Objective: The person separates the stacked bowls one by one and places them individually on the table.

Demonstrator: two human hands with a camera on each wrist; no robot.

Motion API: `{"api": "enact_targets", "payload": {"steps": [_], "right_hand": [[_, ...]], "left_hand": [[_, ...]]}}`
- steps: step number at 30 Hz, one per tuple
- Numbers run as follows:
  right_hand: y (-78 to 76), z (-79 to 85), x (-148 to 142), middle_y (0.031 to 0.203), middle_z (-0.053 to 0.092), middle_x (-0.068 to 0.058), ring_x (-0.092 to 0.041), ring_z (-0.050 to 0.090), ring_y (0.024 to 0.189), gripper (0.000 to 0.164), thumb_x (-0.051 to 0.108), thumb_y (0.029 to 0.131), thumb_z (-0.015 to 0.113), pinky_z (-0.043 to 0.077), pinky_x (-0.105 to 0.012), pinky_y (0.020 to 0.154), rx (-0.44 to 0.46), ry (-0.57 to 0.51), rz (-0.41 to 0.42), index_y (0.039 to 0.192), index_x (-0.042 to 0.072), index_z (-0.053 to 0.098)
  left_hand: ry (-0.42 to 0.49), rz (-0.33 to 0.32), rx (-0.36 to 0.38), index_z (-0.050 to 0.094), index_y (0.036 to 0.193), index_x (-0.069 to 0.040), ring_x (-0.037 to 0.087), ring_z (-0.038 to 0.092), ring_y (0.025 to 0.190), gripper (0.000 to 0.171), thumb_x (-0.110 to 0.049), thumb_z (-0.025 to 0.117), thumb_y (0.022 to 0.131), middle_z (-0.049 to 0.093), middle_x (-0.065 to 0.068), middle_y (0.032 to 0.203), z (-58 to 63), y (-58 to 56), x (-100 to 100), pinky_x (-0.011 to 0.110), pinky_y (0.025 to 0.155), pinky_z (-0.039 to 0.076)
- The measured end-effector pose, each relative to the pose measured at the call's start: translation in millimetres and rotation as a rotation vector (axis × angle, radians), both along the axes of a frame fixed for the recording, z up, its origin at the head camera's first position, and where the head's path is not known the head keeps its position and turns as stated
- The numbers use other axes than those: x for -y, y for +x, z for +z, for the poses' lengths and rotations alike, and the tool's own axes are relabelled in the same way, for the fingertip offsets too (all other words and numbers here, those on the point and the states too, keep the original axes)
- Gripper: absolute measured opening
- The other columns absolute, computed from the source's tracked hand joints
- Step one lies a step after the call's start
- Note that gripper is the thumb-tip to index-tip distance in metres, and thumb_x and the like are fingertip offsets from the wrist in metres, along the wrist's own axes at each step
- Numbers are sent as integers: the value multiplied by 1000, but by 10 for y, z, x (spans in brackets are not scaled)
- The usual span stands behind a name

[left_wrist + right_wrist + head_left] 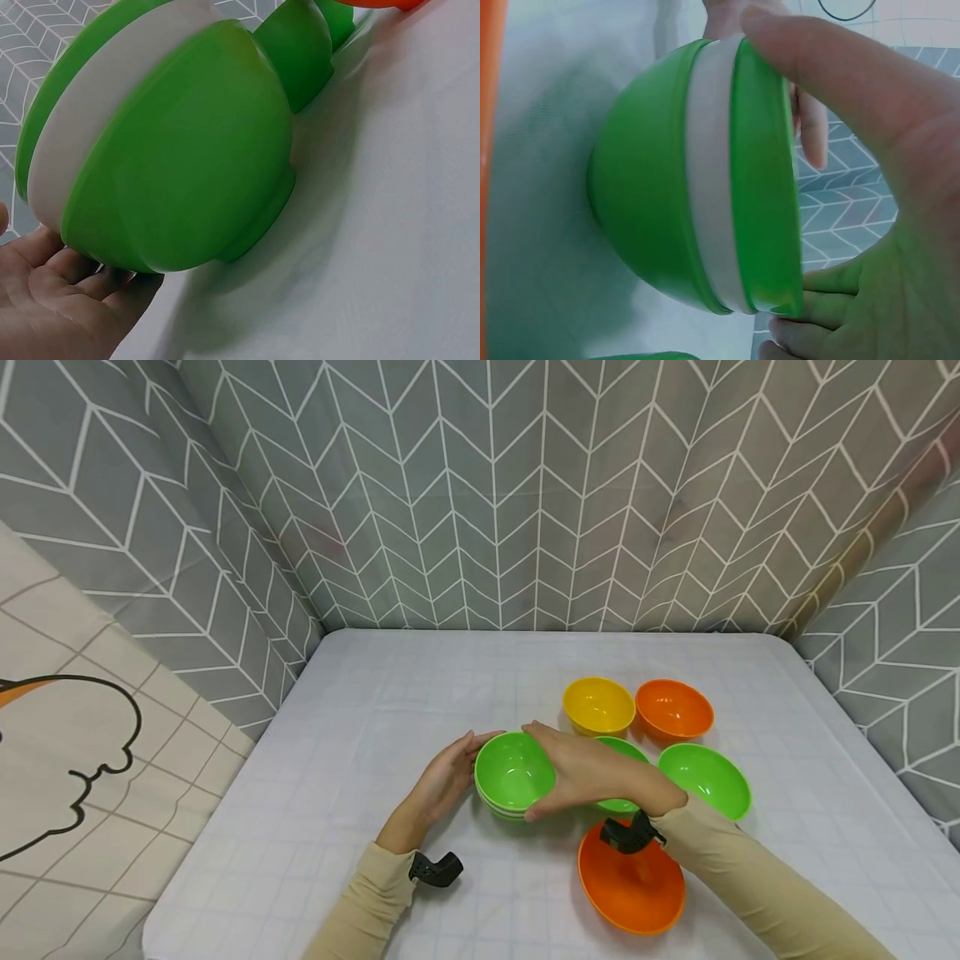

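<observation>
Nested Stack of Three Bowls, Held Between Two Hands

Principal item: the stack, on or just over the white surface; contact of its foot with the cloth cannot be told. Mouth upward. Composition, top to bottom: an upper green bowl, a pale bowl showing as a band, a lower green bowl.

Right hand: grasping the stack from its right, thumb on the near side of the upper rim, fingers at the far side, palm arched across the gap.

Left hand: at the left of the stack, fingers extended and touching its side, not clenched.

Accompanying pieces, placed from the stack:
- One green bowl, just to the right, partly hidden by the right hand and wrist.
- One further green bowl, well to the right, mouth upward.
- One yellow bowl, beyond and to the right, mouth upward.
- One orange bowl, beyond and farther right, just beside the yellow one, mouth upward.
- One orange dish-like piece, nearer the person and to the right, partly covered by the right wrist; which way up cannot be told.

Also present: beige sleeves and black wrist devices, nearer the person than the stack; grey chevron-patterned curtain, well beyond it.
</observation>
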State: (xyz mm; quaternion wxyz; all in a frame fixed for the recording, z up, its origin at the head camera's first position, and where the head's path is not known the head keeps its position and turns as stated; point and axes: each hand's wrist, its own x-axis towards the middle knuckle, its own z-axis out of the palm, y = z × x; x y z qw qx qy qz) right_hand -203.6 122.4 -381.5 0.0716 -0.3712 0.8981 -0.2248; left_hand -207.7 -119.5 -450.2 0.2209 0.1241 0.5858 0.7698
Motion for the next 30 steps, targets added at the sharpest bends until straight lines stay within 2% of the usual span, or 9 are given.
{"api": "enact_targets", "payload": {"steps": [5,10,18,24,30], "right_hand": [[-29,-31,12,132,53,-12,-21,57,109,111,65,61,80,49,-39,89,2,-3,3,140,-1,38],[-59,-51,20,124,55,-4,-16,57,102,110,65,59,81,50,-35,86,16,-1,-6,139,1,41],[-75,-61,30,119,57,-2,-14,58,99,109,65,58,82,50,-34,85,31,-11,-16,137,2,42],[-69,-59,36,118,58,-5,-15,58,98,115,67,55,82,50,-34,83,74,2,-36,138,0,39],[-55,-62,45,113,60,-5,-15,60,92,116,68,53,82,51,-34,79,72,7,-51,137,2,38]], "left_hand": [[4,-1,2,40,144,2,23,38,135,56,-35,21,107,44,13,146,5,1,-1,40,111,25],[6,-1,9,40,144,3,24,38,135,56,-35,20,107,44,14,145,5,-5,-3,41,111,25],[-7,-2,15,39,145,2,24,37,135,57,-36,21,107,43,14,146,-4,-13,3,41,112,25],[1,-9,18,38,145,3,25,38,134,58,-37,21,107,43,15,146,-3,-6,-1,41,111,27],[4,-9,8,39,144,3,25,39,134,58,-37,21,107,45,15,144,-1,-8,-5,41,111,26]]}}
